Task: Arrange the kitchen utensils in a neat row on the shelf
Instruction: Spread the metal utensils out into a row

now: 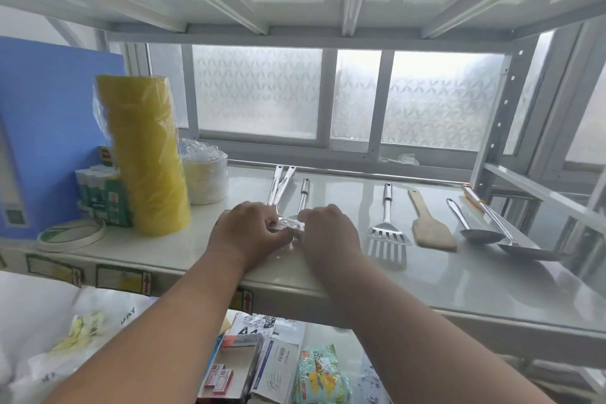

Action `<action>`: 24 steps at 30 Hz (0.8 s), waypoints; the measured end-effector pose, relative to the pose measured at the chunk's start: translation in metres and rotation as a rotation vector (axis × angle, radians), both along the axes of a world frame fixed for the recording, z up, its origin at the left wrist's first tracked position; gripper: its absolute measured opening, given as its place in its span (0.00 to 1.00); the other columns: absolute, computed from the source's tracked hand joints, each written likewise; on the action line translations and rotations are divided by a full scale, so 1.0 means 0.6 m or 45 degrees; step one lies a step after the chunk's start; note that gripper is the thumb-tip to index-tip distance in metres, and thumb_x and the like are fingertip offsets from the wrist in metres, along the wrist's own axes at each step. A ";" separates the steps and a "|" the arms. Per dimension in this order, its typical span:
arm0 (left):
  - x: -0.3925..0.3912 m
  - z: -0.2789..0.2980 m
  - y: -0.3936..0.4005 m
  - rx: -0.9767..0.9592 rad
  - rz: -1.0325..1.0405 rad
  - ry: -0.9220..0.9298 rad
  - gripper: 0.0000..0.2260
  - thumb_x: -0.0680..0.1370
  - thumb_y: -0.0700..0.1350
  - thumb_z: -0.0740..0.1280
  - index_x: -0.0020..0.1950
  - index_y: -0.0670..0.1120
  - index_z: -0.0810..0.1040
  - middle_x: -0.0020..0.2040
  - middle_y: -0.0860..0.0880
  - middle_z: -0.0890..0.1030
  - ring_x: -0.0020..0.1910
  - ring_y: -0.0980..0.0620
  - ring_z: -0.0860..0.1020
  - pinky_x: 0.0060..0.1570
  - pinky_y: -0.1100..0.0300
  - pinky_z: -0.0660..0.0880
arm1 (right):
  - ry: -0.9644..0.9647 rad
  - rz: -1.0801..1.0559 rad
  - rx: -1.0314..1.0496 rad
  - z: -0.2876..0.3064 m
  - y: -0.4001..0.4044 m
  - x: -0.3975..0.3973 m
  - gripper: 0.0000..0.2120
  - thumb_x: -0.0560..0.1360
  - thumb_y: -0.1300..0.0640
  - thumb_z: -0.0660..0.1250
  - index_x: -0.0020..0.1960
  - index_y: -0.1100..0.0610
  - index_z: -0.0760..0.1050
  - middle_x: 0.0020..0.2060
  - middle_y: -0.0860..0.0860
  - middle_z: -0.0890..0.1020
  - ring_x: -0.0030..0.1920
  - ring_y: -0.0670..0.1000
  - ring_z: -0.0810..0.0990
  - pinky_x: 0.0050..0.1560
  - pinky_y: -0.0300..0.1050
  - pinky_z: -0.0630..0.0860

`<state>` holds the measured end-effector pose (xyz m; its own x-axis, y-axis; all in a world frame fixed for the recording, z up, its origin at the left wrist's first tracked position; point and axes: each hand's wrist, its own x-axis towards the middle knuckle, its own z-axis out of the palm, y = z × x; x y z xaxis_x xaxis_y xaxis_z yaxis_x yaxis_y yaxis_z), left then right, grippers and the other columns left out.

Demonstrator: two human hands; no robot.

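On the white shelf [442, 275], both hands meet: the left hand [249, 233] and right hand [328, 233] have their grips closed on a metal utensil's head [292, 223]. Tongs [278, 184] lie beside its handle. Rightward sit a slotted turner [388, 223], wooden spatula [429, 223], spoon [475, 226] and ladle [511, 233].
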<state>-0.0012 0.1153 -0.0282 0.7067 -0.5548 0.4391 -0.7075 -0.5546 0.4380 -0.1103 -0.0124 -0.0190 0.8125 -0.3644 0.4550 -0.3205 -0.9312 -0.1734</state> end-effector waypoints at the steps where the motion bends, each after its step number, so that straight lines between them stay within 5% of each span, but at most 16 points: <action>1: 0.002 -0.001 -0.002 0.012 0.015 -0.025 0.25 0.66 0.71 0.65 0.44 0.51 0.85 0.43 0.54 0.85 0.49 0.49 0.81 0.54 0.53 0.75 | 0.018 0.003 -0.050 0.000 0.001 -0.002 0.09 0.80 0.54 0.63 0.55 0.53 0.81 0.49 0.55 0.83 0.59 0.58 0.75 0.53 0.49 0.72; 6: 0.011 -0.005 -0.007 -0.005 0.105 -0.099 0.17 0.73 0.60 0.68 0.38 0.47 0.78 0.39 0.52 0.83 0.48 0.48 0.79 0.50 0.54 0.68 | 0.027 0.078 -0.184 0.008 0.003 -0.026 0.14 0.74 0.65 0.58 0.53 0.54 0.77 0.48 0.54 0.82 0.56 0.59 0.76 0.53 0.50 0.69; 13: 0.016 -0.008 -0.007 0.011 0.151 -0.125 0.17 0.75 0.62 0.67 0.39 0.49 0.80 0.38 0.53 0.81 0.45 0.48 0.78 0.49 0.52 0.65 | 0.177 -0.057 -0.342 0.022 -0.030 -0.067 0.19 0.73 0.68 0.57 0.59 0.54 0.76 0.49 0.54 0.85 0.51 0.62 0.81 0.54 0.49 0.67; 21: 0.006 -0.004 -0.009 -0.006 0.165 -0.110 0.16 0.75 0.61 0.69 0.37 0.49 0.79 0.37 0.53 0.80 0.44 0.47 0.76 0.50 0.52 0.66 | 0.288 -0.259 -0.138 0.020 -0.061 -0.079 0.15 0.75 0.62 0.57 0.54 0.50 0.78 0.48 0.52 0.84 0.56 0.57 0.80 0.71 0.53 0.62; 24: 0.007 -0.005 -0.010 -0.017 0.183 -0.099 0.16 0.75 0.61 0.69 0.36 0.50 0.78 0.37 0.54 0.80 0.44 0.47 0.76 0.50 0.51 0.66 | 0.301 -0.347 -0.033 0.011 -0.071 -0.076 0.12 0.76 0.55 0.56 0.51 0.49 0.77 0.47 0.50 0.82 0.53 0.56 0.81 0.62 0.57 0.66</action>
